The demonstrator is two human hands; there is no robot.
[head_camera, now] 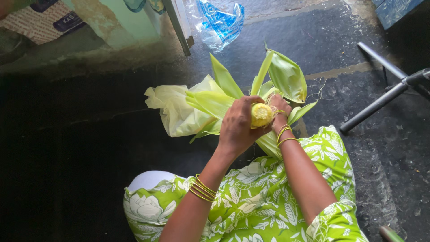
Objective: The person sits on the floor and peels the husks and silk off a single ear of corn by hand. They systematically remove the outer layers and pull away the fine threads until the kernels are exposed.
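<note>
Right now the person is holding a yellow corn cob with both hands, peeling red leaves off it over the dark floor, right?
Not quite: the leaves are green, not red. The head view shows the left hand wrapped around the yellow corn cob and the right hand at its far side, with the green husk leaves spread out around it above the dark floor.
</note>
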